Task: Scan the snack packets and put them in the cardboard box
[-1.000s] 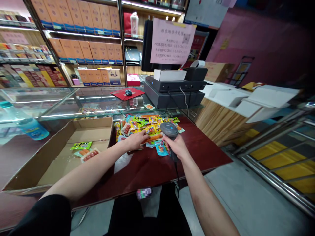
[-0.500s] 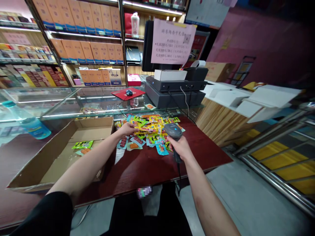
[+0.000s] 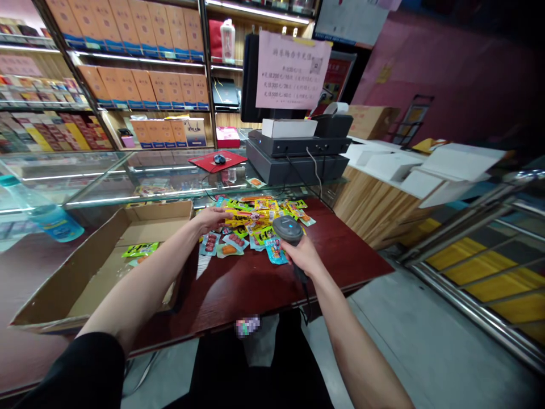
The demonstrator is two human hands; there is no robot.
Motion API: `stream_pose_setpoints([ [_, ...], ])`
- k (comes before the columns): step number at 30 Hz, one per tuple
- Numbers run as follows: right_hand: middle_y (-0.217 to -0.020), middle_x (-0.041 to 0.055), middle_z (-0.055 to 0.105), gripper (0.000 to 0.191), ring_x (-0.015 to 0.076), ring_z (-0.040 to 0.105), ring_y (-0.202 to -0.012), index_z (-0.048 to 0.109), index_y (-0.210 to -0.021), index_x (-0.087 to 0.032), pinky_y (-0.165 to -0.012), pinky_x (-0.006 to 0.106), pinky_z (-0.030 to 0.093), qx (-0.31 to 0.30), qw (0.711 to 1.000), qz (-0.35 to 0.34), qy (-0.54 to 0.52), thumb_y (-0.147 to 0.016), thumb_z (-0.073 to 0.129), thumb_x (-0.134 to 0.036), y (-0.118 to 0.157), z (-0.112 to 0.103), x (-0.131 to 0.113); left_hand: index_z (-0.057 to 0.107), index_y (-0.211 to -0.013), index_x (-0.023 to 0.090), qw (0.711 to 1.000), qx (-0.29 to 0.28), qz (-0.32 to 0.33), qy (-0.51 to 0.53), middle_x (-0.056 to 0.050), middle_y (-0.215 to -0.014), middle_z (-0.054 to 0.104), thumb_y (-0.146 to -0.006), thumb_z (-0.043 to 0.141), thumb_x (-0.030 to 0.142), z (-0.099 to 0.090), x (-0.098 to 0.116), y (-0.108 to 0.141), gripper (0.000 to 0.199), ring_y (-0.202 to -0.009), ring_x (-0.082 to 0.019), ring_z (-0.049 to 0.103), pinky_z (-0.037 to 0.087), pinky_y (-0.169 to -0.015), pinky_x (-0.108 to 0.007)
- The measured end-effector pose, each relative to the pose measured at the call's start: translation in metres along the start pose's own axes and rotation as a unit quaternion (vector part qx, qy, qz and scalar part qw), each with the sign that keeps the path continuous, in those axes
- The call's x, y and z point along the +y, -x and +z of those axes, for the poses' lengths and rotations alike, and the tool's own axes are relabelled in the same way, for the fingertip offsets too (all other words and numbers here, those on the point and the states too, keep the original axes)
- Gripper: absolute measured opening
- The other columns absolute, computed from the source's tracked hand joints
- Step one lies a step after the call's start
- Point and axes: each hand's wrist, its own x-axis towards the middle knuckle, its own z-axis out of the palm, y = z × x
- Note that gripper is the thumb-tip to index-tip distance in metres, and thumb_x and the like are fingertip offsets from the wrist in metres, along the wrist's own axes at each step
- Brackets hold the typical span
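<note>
My left hand point(image 3: 212, 218) pinches the left end of a long yellow snack packet point(image 3: 244, 218), held level above the pile. In my right hand point(image 3: 305, 257) is a dark grey barcode scanner point(image 3: 288, 228), its head close to the packet's right end. Beneath them lies a heap of small snack packets point(image 3: 264, 234) in yellow, green and clear wrapping. A light blue packet point(image 3: 276, 251) is at the heap's front, below the scanner. Left of the heap, the shallow cardboard box point(image 3: 164, 213) holds a green packet point(image 3: 140, 250) and an orange-coloured snack, partly behind my left forearm.
Behind the dark red table point(image 3: 238, 284) runs a glass counter point(image 3: 170, 170) with a red mouse pad point(image 3: 204, 161). A cash drawer point(image 3: 293, 165) sits under the monitor with a paper sign point(image 3: 293, 71). A blue-liquid bottle point(image 3: 57, 221) stands left; a metal railing point(image 3: 460, 295) is right.
The whole view has shifted slightly. My left hand still grips the yellow packet, and the scanner in my right hand remains close to its right end.
</note>
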Motion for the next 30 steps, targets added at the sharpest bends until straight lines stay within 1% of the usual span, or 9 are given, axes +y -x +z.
stream_pose_setpoints([
  [5, -0.039, -0.0030, 0.052, 0.029, 0.0127, 0.047, -0.033, 0.054, -0.056, -0.023, -0.040, 0.024, 0.038, 0.004, 1.000, -0.003, 0.010, -0.076, 0.066, -0.040, -0.001, -0.001, 0.003, 0.067, -0.070, 0.010, 1.000, 0.007, -0.005, 0.000, -0.005, -0.075, 0.072, -0.058, 0.089, 0.008, -0.002, 0.001, 0.000, 0.025, -0.068, -0.013, 0.069, 0.058, -0.059, -0.020],
  [10, -0.040, -0.0030, 0.052, 0.028, 0.0133, 0.047, -0.034, 0.055, -0.058, -0.023, -0.040, 0.025, 0.038, 0.002, 1.000, -0.003, 0.011, -0.076, 0.065, -0.041, 0.000, 0.000, 0.003, 0.067, -0.067, 0.010, 1.000, 0.006, 0.002, 0.014, -0.004, -0.071, 0.071, -0.058, 0.088, 0.006, -0.004, 0.000, -0.001, 0.024, -0.066, -0.013, 0.069, 0.057, -0.057, -0.019],
  [17, -0.041, -0.0025, 0.051, 0.031, 0.0130, 0.046, -0.034, 0.053, -0.055, -0.022, -0.039, 0.026, 0.037, -0.006, 1.000, 0.004, 0.003, -0.076, 0.064, -0.042, 0.005, 0.003, -0.008, 0.068, -0.067, 0.010, 1.000, 0.006, -0.004, 0.011, -0.007, -0.074, 0.073, -0.060, 0.086, 0.005, -0.005, 0.000, -0.003, 0.020, -0.066, -0.013, 0.068, 0.058, -0.060, -0.022],
  [21, -0.041, -0.0031, 0.051, 0.027, 0.0128, 0.045, -0.033, 0.054, -0.058, -0.023, -0.038, 0.025, 0.036, -0.008, 1.000, 0.013, -0.004, -0.075, 0.065, -0.041, 0.007, 0.005, -0.012, 0.069, -0.067, 0.010, 1.000, 0.011, -0.001, 0.007, -0.007, -0.076, 0.073, -0.061, 0.086, 0.005, -0.006, -0.001, -0.004, 0.019, -0.067, -0.013, 0.068, 0.058, -0.060, -0.022],
  [25, -0.041, -0.0028, 0.051, 0.028, 0.0124, 0.045, -0.034, 0.055, -0.057, -0.022, -0.038, 0.025, 0.037, -0.008, 1.000, 0.012, -0.010, -0.075, 0.066, -0.041, 0.007, 0.004, -0.014, 0.070, -0.070, 0.011, 1.000, 0.005, 0.000, -0.002, -0.007, -0.077, 0.073, -0.060, 0.087, 0.007, -0.005, -0.001, -0.005, 0.020, -0.067, -0.014, 0.069, 0.057, -0.058, -0.021],
  [27, -0.041, -0.0024, 0.052, 0.025, 0.0126, 0.046, -0.034, 0.059, -0.060, -0.022, -0.039, 0.025, 0.038, -0.011, 1.000, 0.010, -0.015, -0.074, 0.067, -0.041, 0.006, 0.004, -0.014, 0.069, -0.070, 0.011, 1.000, 0.013, 0.003, -0.006, -0.006, -0.074, 0.072, -0.058, 0.088, 0.009, -0.005, 0.003, -0.005, 0.022, -0.063, -0.013, 0.068, 0.055, -0.055, -0.020],
  [30, -0.044, -0.0018, 0.056, 0.022, 0.0141, 0.049, -0.036, 0.066, -0.072, -0.021, -0.039, 0.026, 0.039, -0.018, 1.000, 0.003, -0.024, -0.074, 0.068, -0.043, 0.003, 0.003, -0.017, 0.068, -0.068, 0.011, 0.999, 0.031, 0.026, -0.001, -0.004, -0.069, 0.071, -0.055, 0.089, 0.009, -0.008, 0.013, -0.002, 0.025, -0.059, -0.011, 0.065, 0.056, -0.055, -0.020],
])
